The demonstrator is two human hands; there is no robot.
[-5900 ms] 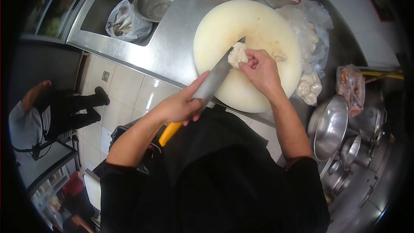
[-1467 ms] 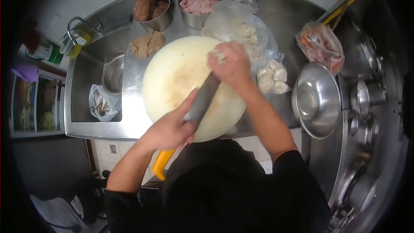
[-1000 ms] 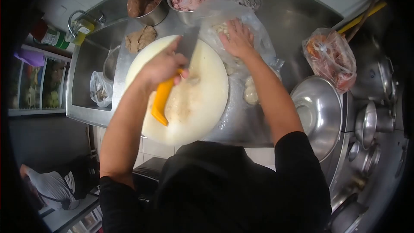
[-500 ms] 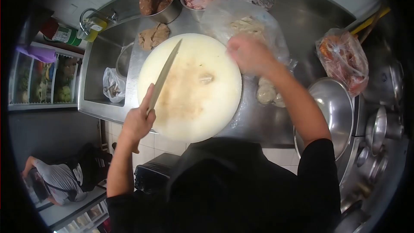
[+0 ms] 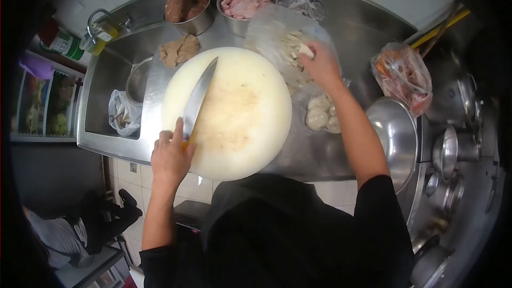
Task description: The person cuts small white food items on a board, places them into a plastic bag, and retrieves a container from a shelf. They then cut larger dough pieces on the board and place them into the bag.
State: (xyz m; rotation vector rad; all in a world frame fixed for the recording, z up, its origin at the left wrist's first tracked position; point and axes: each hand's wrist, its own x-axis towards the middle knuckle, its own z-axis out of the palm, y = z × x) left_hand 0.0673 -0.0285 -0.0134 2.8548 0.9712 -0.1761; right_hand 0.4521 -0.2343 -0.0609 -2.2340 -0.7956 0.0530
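Note:
A large kitchen knife (image 5: 200, 96) lies with its blade broad side up over the round white cutting board (image 5: 266, 144), tip pointing away from me. My left hand (image 5: 172, 154) is closed loosely around its yellow handle at the board's left edge, forefinger along the blade's heel. Beyond the board's right side, my right hand (image 5: 322, 66) pinches a small pale piece (image 5: 306, 50) over a clear plastic bag (image 5: 266, 24). Pale cut strips (image 5: 292, 45) lie in that bag. Nearer to me, pale round balls (image 5: 318, 118) sit in clear plastic.
Metal bowls at the back hold dark meat (image 5: 197, 8), pink raw meat (image 5: 246, 4) and grey strips (image 5: 303, 6). A crumpled brown lump (image 5: 180, 50) lies left of them. The sink (image 5: 101, 106) is at left, a large metal bowl (image 5: 394, 133) at right. Another person (image 5: 58, 234) is lower left.
My right hand has moved from the board's edge out over the plastic bag. The small piece on the board is gone from there. The knife blade has turned flatter.

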